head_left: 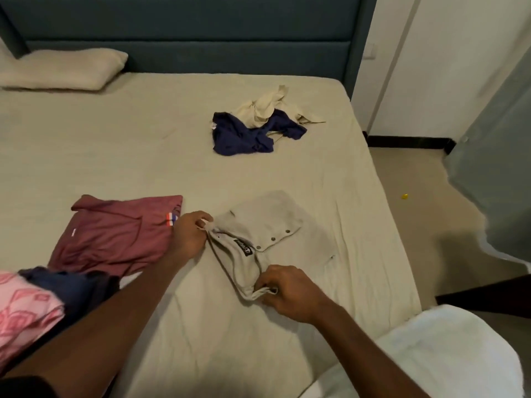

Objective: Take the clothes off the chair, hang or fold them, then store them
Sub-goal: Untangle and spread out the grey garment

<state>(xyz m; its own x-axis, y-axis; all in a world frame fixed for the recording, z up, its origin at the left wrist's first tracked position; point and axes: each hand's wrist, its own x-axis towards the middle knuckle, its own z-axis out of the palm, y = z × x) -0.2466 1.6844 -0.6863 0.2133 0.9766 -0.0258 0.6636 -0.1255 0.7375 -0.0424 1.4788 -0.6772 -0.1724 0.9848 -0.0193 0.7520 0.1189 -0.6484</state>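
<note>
A beige buttoned garment lies partly folded on the bed. My left hand pinches its left corner near the collar. My right hand pinches its near corner. A folded maroon shirt with a small striped flag patch lies just left of my left hand. Farther up the bed sits a crumpled pile: a navy garment with a cream garment on top of it.
A dark blue garment and pink patterned fabric lie at the lower left. A pillow rests by the teal headboard. A white cushion is at the lower right. The floor runs along the bed's right edge.
</note>
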